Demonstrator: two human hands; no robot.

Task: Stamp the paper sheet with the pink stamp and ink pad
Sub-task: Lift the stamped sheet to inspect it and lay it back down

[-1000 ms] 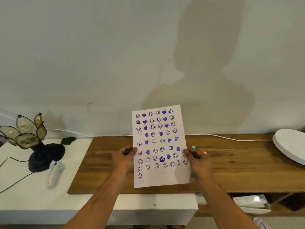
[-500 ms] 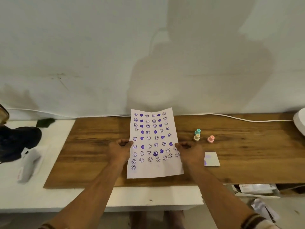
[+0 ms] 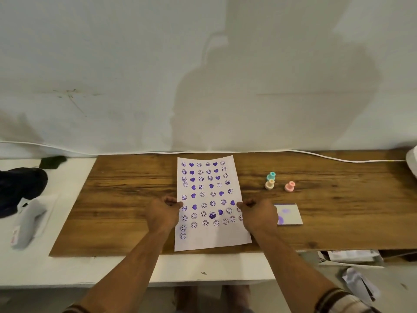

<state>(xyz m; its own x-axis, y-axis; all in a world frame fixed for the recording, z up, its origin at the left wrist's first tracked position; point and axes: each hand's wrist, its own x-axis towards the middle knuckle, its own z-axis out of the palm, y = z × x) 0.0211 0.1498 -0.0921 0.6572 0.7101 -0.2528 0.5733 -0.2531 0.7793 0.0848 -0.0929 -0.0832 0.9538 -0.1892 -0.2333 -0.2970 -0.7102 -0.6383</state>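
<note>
The white paper sheet (image 3: pixel 211 240) lies flat on the wooden board (image 3: pixel 126 199), covered with several purple smiley and heart prints. My left hand (image 3: pixel 163 213) pinches its left edge and my right hand (image 3: pixel 258 214) pinches its right edge. The pink stamp (image 3: pixel 289 186) stands upright on the board to the right of the sheet, apart from both hands. The white ink pad (image 3: pixel 291 214) with purple smudges lies just right of my right hand, partly hidden by it.
A teal stamp (image 3: pixel 271 176) and a cream stamp (image 3: pixel 269 184) stand left of the pink one. A white cable (image 3: pixel 327 157) runs along the wall. A dark lamp base (image 3: pixel 20 186) and a grey object (image 3: pixel 27 222) sit on the white table at left.
The sheet came down from an upright hold to lying flat on the board. The view tilted down and right, bringing the stamps and ink pad into sight.
</note>
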